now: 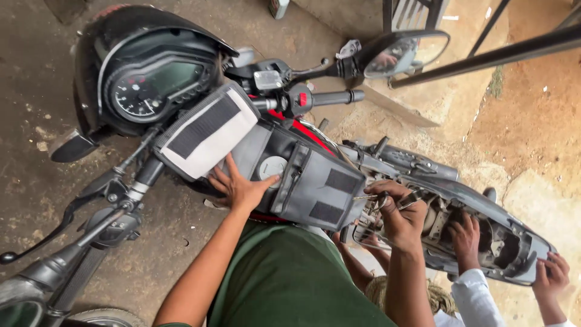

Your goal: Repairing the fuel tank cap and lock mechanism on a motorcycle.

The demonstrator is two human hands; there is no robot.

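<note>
Left hand (241, 189) lies flat, grip released, on tank bag (315, 181); right hand (399, 215) grip clenched on metal tool (370, 197) beside seat frame (502, 227).

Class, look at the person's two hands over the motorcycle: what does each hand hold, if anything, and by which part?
Left hand holds nothing; it rests flat on the tank bag. Right hand pinches a small metal tool at one end; its kind cannot be told.

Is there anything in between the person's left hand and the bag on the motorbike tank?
No. The left hand already lies flat on the grey tank bag, touching it beside the round fuel cap. Nothing visible sits between them.
</note>
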